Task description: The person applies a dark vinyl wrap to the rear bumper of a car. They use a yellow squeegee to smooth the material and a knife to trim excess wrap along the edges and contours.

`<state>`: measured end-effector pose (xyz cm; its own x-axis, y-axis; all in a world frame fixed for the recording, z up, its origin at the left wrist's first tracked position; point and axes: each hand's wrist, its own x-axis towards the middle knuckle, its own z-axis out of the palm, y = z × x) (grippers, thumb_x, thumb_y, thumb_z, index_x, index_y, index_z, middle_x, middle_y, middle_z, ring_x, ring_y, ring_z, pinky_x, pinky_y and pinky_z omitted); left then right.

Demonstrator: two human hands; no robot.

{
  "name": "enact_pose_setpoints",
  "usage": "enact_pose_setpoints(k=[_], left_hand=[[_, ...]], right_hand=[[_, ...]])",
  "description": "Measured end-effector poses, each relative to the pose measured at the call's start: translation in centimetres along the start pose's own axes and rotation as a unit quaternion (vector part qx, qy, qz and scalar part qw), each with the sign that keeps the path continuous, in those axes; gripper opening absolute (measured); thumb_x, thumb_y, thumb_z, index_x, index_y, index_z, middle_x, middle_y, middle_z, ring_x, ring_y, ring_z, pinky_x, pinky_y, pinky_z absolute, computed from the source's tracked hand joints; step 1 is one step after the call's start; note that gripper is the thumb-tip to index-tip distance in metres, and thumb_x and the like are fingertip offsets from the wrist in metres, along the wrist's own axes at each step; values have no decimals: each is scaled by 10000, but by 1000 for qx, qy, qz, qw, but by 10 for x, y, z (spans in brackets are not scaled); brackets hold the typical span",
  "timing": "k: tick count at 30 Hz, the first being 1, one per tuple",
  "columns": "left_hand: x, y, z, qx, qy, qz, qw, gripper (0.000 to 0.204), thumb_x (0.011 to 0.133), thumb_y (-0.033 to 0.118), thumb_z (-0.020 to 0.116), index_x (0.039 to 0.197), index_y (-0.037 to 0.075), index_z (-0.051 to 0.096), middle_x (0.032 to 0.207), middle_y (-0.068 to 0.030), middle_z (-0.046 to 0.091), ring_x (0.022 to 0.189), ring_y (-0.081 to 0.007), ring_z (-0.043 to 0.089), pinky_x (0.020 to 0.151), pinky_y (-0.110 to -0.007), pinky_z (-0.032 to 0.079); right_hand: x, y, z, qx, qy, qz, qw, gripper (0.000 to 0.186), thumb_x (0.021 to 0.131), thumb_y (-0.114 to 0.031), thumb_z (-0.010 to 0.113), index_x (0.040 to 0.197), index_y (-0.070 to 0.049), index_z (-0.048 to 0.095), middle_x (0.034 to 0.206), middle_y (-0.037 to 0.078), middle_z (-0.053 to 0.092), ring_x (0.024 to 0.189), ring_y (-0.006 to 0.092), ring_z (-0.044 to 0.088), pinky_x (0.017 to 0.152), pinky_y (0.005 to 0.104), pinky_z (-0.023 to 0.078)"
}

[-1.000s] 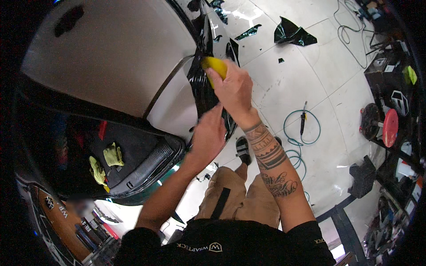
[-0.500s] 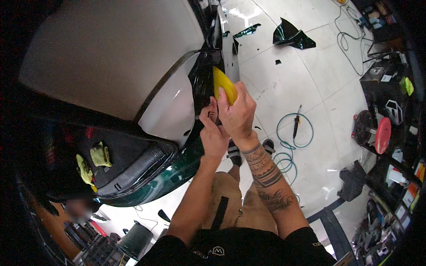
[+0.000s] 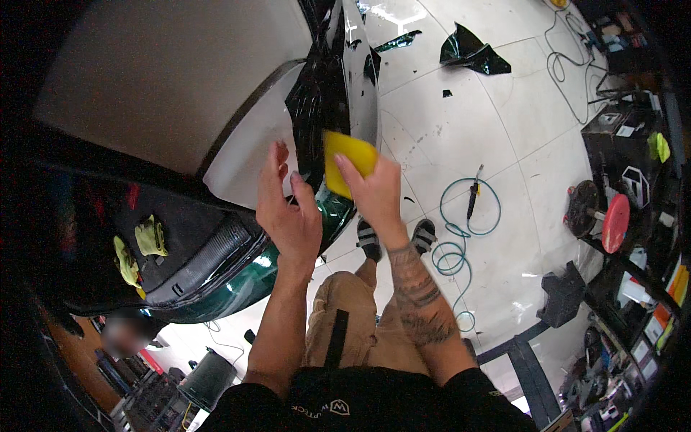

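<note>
My right hand [image 3: 379, 194] grips a flat yellow squeegee [image 3: 347, 160] by its edge, thumb on its face. It is held beside a glossy black-green strip of film [image 3: 311, 119] that runs down the edge of a car body. My left hand [image 3: 289, 223] is raised with fingers and thumb apart and nothing visible in it. Behind its fingers lies a pale, curved panel [image 3: 248, 147]. Below it curves the shiny dark green bodywork [image 3: 241, 284]. Whether the squeegee touches the film cannot be made out.
Crumpled green film [image 3: 471, 56] and small scraps lie on the tiled floor. A coiled teal hose [image 3: 452, 258] lies right of my feet. A rolling stool with a red disc [image 3: 614, 222] stands near shelving. Yellow-green gloves [image 3: 151, 236] rest inside the car; a bucket [image 3: 207, 379] stands lower left.
My left hand has left the film edge, moved left and opened. My right hand has shifted slightly left and down with the squeegee, whose broad face now shows.
</note>
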<state>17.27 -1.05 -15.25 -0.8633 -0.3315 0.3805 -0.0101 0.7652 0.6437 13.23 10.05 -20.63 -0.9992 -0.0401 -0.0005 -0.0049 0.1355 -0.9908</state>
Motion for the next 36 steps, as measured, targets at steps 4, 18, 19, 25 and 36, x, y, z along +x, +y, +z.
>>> enact_pose_setpoints(k=[4, 18, 19, 25, 36], left_hand=[[6, 15, 20, 63, 11, 9, 998, 459, 840, -41, 506, 1295, -75, 451, 1176, -246, 558, 1130, -365, 541, 984, -430, 410], [11, 6, 34, 92, 75, -38, 992, 206, 828, 59, 652, 1034, 44, 648, 947, -154, 602, 838, -320, 603, 718, -384, 472], [9, 3, 35, 89, 89, -19, 992, 197, 826, 58, 659, 1023, 54, 655, 928, -148, 606, 806, -318, 611, 691, -378, 476], [12, 5, 39, 128, 89, -66, 986, 151, 826, 40, 648, 976, 30, 649, 910, -145, 633, 790, -325, 623, 688, -384, 483], [-1, -12, 30, 63, 56, -116, 990, 133, 802, -13, 626, 924, -33, 676, 826, -151, 686, 739, -224, 657, 703, -317, 496]], right_hand=[[-38, 2, 0, -25, 56, 33, 998, 225, 882, -194, 612, 937, 22, 580, 722, 196, 596, 690, 404, 607, 627, 441, 481], [-28, 8, 13, -44, 92, 47, 994, 186, 908, -143, 591, 988, 16, 538, 873, 202, 586, 785, 411, 605, 685, 432, 487], [-28, 7, 13, -59, 83, 49, 994, 184, 904, -139, 593, 983, 18, 537, 869, 203, 582, 778, 413, 603, 681, 435, 486], [-22, 8, 20, -68, 73, -12, 995, 164, 898, -118, 594, 963, 20, 534, 806, 192, 527, 745, 409, 578, 645, 448, 461], [-19, 8, 23, -59, 69, 11, 996, 152, 885, -106, 606, 959, 5, 534, 833, 193, 567, 756, 403, 588, 640, 444, 474]])
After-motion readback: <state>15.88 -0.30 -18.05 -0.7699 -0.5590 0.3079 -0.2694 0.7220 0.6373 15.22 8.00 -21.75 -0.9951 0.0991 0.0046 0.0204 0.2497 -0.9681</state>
